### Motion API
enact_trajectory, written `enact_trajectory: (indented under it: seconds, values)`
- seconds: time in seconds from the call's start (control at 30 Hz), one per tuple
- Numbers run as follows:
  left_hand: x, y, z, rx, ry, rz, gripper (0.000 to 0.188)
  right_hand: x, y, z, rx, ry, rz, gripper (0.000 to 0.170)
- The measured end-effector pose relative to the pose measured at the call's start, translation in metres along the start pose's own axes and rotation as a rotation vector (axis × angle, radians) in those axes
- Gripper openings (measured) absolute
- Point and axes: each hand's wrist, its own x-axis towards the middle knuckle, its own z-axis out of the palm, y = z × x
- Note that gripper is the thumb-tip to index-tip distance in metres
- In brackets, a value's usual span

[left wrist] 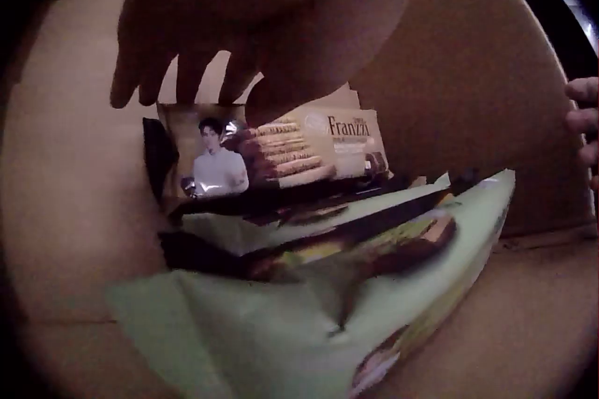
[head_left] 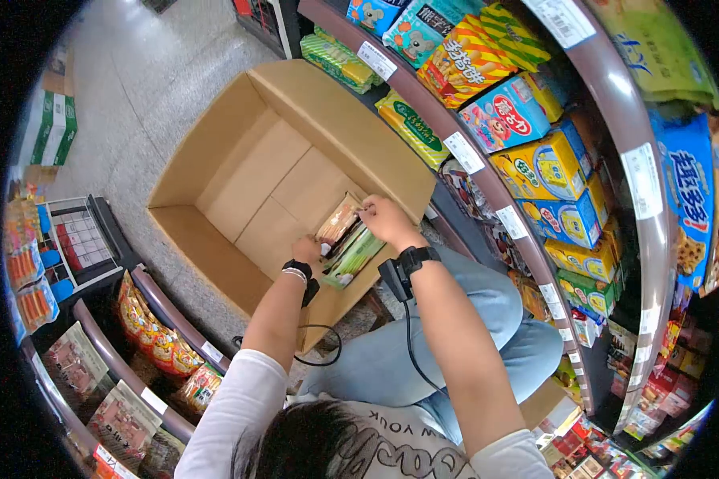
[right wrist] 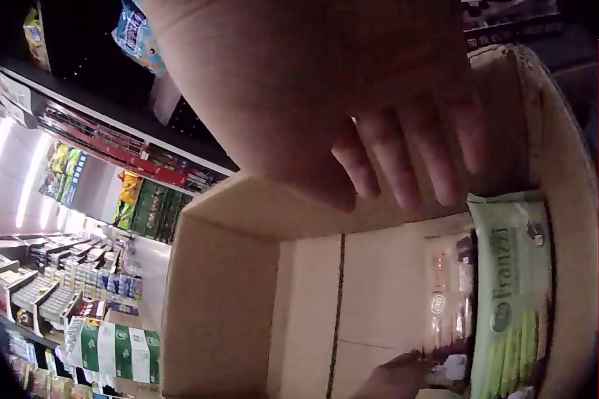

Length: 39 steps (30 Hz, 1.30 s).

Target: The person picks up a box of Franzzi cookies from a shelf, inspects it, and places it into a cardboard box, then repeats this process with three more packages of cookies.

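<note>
A beige Franzzi biscuit pack (left wrist: 348, 146) with a printed person and biscuits lies inside the open cardboard box (head_left: 339, 128). Beside it are light green Franzzi packs (left wrist: 253, 324), toward the box's near wall. My left hand (head_left: 307, 249) is at one end of the beige pack; in the left wrist view its loosely spread fingers (left wrist: 192, 72) hang over the pack's upper edge. My right hand (head_left: 387, 220) is near the packs' other end, close to the box wall. Its fingers (right wrist: 432, 160) are relaxed and apart from the packs in the right wrist view.
Shelves of snack boxes and bags (head_left: 535, 168) rise close on the right. Low shelves with bagged snacks (head_left: 156, 335) stand at the left. Grey floor (head_left: 128, 104) extends behind the box. A black cable (head_left: 411, 343) hangs from the right wrist camera near the knees.
</note>
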Motion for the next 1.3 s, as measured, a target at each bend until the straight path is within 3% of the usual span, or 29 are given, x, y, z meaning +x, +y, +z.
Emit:
enact_trajectory:
  seconds: [0.03,0.13,0.17,0.27,0.3,0.4,0.5,0.57,0.67,0.77,0.9,1.03,1.13,1.2,1.27,1.3]
  values:
    - [-0.007,0.002,-0.007,0.051,-0.020,0.061,0.036,-0.002,-0.006,-0.004,0.000,0.020,-0.025,0.032]
    - [-0.046,0.027,-0.036,-0.210,0.079,-0.023,0.037,-0.013,-0.031,-0.022,0.018,0.092,-0.082,0.032]
    - [-0.043,0.027,-0.038,-0.366,0.030,-0.055,0.039,-0.017,-0.040,-0.029,0.032,0.121,-0.090,0.032]
    - [-0.059,0.047,-0.059,-0.367,0.209,0.118,0.040,-0.046,-0.069,-0.050,0.095,0.219,-0.121,0.029]
    - [-0.073,0.063,-0.072,-0.420,0.239,0.112,0.033,-0.057,-0.074,-0.055,0.119,0.253,-0.133,0.028]
    - [-0.090,0.087,-0.084,-0.781,0.280,0.355,0.027,-0.092,-0.084,-0.061,0.234,0.329,-0.196,0.027]
    - [-0.207,0.178,-0.146,-1.014,0.045,0.399,0.024,-0.151,-0.102,-0.077,0.323,0.449,-0.296,0.023]
    - [-0.260,0.218,-0.162,-1.004,-0.157,0.495,0.026,-0.192,-0.103,-0.092,0.417,0.515,-0.342,0.021]
    - [-0.314,0.266,-0.153,-0.878,-0.198,0.843,0.024,-0.250,-0.091,-0.118,0.529,0.633,-0.336,0.017]
    - [-0.363,0.314,-0.141,-0.881,-0.404,0.903,0.027,-0.305,-0.061,-0.145,0.563,0.829,-0.362,0.017]
    - [-0.392,0.377,-0.107,-0.776,-0.502,1.097,0.032,-0.374,-0.024,-0.182,0.703,1.035,-0.384,0.016]
    - [-0.430,0.442,-0.089,-0.810,-0.580,1.143,0.037,-0.426,0.001,-0.225,0.704,1.209,-0.408,0.018]
    - [-0.449,0.491,-0.080,-0.835,-0.479,1.223,0.040,-0.451,0.006,-0.264,0.669,1.320,-0.430,0.020]
    - [-0.450,0.524,-0.080,-0.739,-0.277,1.348,0.042,-0.461,0.006,-0.293,0.619,1.350,-0.440,0.022]
    - [-0.445,0.558,-0.076,-0.798,-0.225,1.325,0.044,-0.458,0.014,-0.323,0.582,1.375,-0.451,0.024]
    - [-0.436,0.576,-0.070,-0.791,-0.101,1.362,0.044,-0.457,0.016,-0.338,0.548,1.382,-0.447,0.026]
